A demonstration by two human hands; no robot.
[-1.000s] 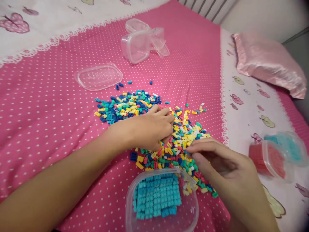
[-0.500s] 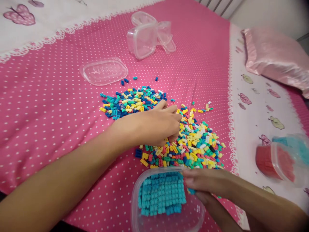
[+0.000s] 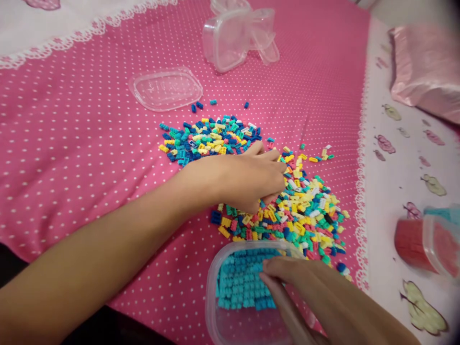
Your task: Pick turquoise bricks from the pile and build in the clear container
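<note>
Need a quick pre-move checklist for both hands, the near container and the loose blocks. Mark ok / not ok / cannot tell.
1. Near container uncovered: ok, the blue blocks inside are exposed.
2. Visible contents colour-consistent: ok, only blue and turquoise shades show.
3. Right hand over the container: ok, thumb and index tips are over the blocks.
4. Block between those fingertips: cannot tell, too blurred.
5. Left hand gripping a block: cannot tell, its fingers curl down at the mixed pile.
6. Loose blocks all gathered: not ok, a few blue strays lie near the clear lid.
</note>
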